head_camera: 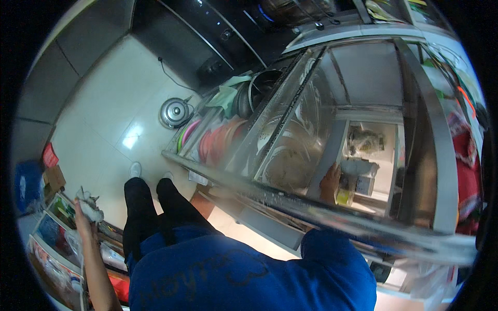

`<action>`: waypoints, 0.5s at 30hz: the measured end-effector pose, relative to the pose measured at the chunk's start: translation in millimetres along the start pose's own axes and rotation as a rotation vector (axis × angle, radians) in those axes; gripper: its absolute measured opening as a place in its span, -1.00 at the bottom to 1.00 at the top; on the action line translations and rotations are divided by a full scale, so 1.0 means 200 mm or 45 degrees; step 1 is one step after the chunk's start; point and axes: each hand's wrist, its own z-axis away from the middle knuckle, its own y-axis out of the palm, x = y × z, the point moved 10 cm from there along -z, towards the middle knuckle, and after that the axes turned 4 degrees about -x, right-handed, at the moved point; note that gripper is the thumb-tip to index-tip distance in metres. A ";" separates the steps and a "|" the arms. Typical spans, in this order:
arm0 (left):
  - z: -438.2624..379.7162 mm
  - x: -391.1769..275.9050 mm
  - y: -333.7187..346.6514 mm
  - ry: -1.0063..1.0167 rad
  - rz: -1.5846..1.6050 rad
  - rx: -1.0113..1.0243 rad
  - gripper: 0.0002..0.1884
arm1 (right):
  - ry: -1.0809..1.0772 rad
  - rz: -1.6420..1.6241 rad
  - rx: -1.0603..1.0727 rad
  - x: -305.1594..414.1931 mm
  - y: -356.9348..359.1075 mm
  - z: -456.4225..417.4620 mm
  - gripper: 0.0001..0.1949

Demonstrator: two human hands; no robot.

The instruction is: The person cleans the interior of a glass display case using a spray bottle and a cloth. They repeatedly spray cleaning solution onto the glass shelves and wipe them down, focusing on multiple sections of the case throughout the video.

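Note:
My left hand [86, 219] holds a crumpled whitish cloth [92, 208] out to the left, over the floor and beside the open storage bins. On the other side, my right hand [330, 182] reaches past a metal rail [249, 186] into a metal-framed cabinet. Its fingers lie flat against a grey panel [325, 155] and seem to hold nothing. Close by, a transparent glass pane [288, 163] shows whitish, soapy-looking streaks. Through an opening beyond the panel I see a pale compartment [383, 155] with a bagged item [363, 140] and small boxes [365, 185].
A metal kettle [175, 112] stands on the tiled floor [105, 105]. A black pan [264, 89] and reddish plates or lids [218, 140] fill the rack. Red cloth [465, 163] lies at the right; a cardboard box [54, 177] and a blue container [28, 186] sit at the left.

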 end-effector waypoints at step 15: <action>0.15 0.15 0.02 0.086 -0.013 0.101 -0.55 | 0.153 -0.191 0.102 -0.18 0.17 -0.31 -0.43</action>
